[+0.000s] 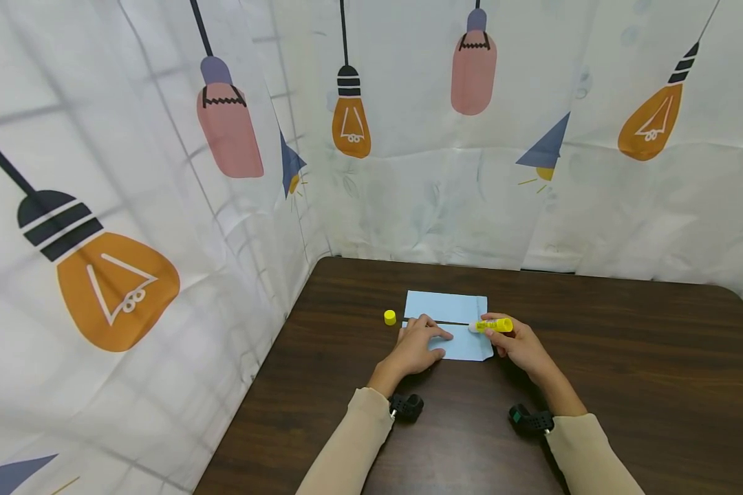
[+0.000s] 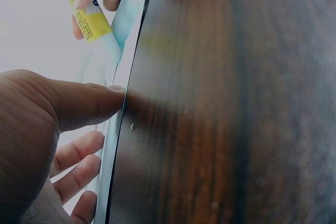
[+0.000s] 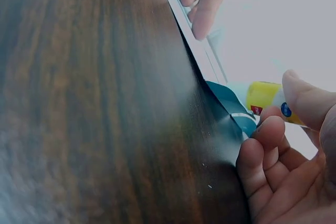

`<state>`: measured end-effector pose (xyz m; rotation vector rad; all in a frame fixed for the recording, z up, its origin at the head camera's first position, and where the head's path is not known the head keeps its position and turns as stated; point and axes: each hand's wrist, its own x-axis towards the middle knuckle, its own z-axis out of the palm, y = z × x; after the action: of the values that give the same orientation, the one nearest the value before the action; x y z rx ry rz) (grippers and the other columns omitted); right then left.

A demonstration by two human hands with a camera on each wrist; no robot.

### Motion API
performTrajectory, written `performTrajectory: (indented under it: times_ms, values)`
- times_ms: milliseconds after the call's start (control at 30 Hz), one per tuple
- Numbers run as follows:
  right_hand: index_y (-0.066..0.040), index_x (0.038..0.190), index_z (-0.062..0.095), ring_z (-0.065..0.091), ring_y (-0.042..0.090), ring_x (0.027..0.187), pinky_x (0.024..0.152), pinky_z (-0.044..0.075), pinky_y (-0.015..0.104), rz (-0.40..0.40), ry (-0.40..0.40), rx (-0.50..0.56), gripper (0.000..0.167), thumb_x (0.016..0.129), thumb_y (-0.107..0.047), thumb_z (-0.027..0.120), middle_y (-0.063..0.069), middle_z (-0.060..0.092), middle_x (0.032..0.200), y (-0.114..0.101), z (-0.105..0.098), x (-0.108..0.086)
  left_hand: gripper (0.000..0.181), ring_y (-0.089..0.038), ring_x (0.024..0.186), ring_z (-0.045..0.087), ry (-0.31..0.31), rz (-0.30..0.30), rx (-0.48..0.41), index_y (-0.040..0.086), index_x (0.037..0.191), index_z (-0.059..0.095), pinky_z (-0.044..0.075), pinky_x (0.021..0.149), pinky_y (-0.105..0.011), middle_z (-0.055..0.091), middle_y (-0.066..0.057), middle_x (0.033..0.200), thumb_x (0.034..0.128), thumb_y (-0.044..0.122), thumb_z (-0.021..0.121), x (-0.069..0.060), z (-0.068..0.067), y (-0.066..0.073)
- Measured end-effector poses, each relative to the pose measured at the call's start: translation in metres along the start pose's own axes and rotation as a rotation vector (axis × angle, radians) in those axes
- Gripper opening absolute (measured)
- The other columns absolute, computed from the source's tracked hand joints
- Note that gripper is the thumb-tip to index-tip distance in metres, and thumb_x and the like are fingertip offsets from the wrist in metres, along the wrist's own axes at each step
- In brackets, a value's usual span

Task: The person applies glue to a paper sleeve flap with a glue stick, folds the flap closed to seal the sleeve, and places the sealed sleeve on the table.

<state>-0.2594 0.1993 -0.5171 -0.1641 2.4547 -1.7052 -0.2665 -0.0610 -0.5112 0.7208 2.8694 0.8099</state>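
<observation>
A light blue sheet of paper point(image 1: 455, 350) with a narrow flap at its right edge lies on the table. Just beyond it is another light blue part point(image 1: 441, 303), divided from it by a dark gap; whether the two join is unclear. My left hand point(image 1: 416, 346) rests on the nearer paper, fingers spread, its thumb at the near edge in the left wrist view. Between thumb and fingers my right hand point(image 1: 521, 347) holds a yellow glue stick point(image 1: 497, 325). The uncapped white tip points left, at the paper's right end by the gap.
A yellow cap point(image 1: 390, 317) stands on the dark wooden table point(image 1: 644, 371), left of the paper. White curtains point(image 1: 408, 199) printed with lamps hang along the table's back and left edges.
</observation>
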Motion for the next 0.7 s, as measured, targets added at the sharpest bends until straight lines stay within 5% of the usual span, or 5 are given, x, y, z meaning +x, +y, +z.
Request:
performTrajectory:
  times_ms: [700]
  values:
    - [-0.011,0.147,0.054,0.052,0.016,0.067,0.063,0.046,0.027,0.034,0.044,-0.029,0.049,0.104,-0.032,0.061,0.003,0.052,0.077,-0.0028,0.0018,0.0006,0.03,-0.022,0.12,0.046,0.004,0.003,-0.01,0.03,0.127,0.072,0.036,0.103,-0.045,0.054,0.001,0.126,0.0978,0.025,0.07,-0.0007,-0.0003,0.0007]
